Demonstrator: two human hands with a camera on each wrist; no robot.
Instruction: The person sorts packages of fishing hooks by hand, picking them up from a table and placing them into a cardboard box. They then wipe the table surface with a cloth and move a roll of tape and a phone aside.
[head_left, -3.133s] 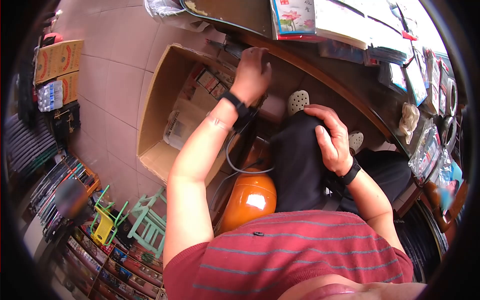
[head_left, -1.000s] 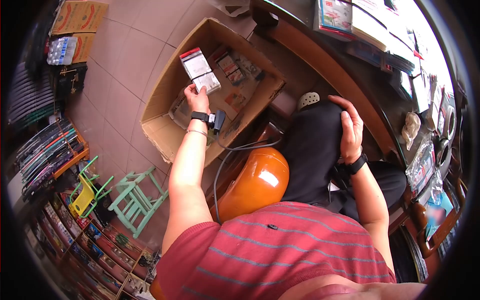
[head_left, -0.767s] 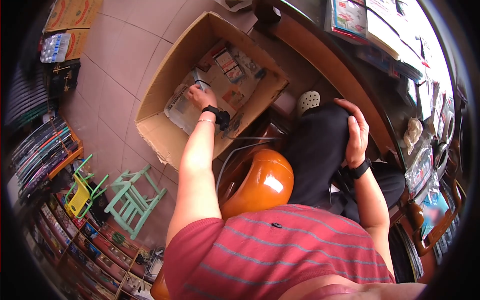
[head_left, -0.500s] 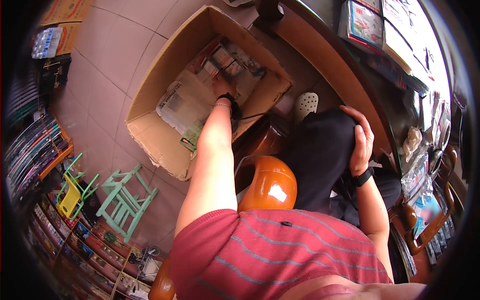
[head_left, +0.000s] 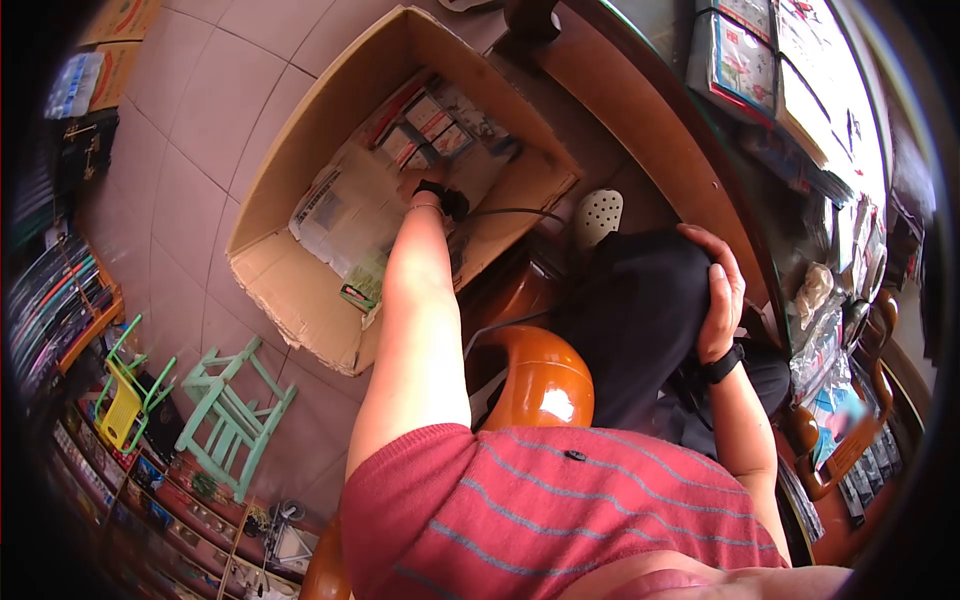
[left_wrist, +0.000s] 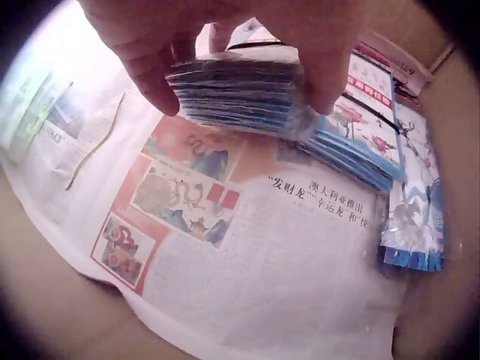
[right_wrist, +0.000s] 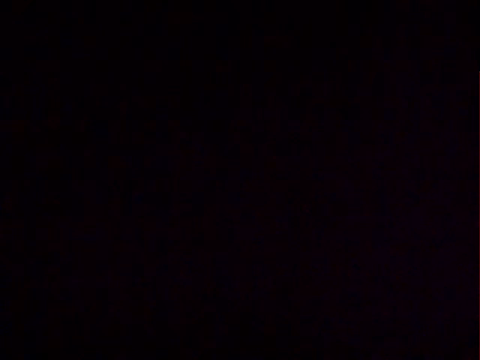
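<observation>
In the head view my left hand reaches down inside a cardboard box. The left wrist view shows that hand with thumb and fingers on either side of a banded stack of thin plastic-wrapped booklets, gripping it. Right against it lies another stack of booklets with pink lotus covers, and a further stack is beside that. Newspaper lines the box floor below. My right hand rests with extended fingers on the dark-trousered knee. The right wrist view is black.
A curved wooden desk bearing bundled booklets borders the box on the right. An orange wooden armrest stands near the left arm. Green packets lie at the box's near side. A pale green stool is on the tiled floor.
My left hand has carried a banded stack into the box, lowered it and moved it toward the other stacks. The right hand has stayed on the knee. The head view has shifted.
</observation>
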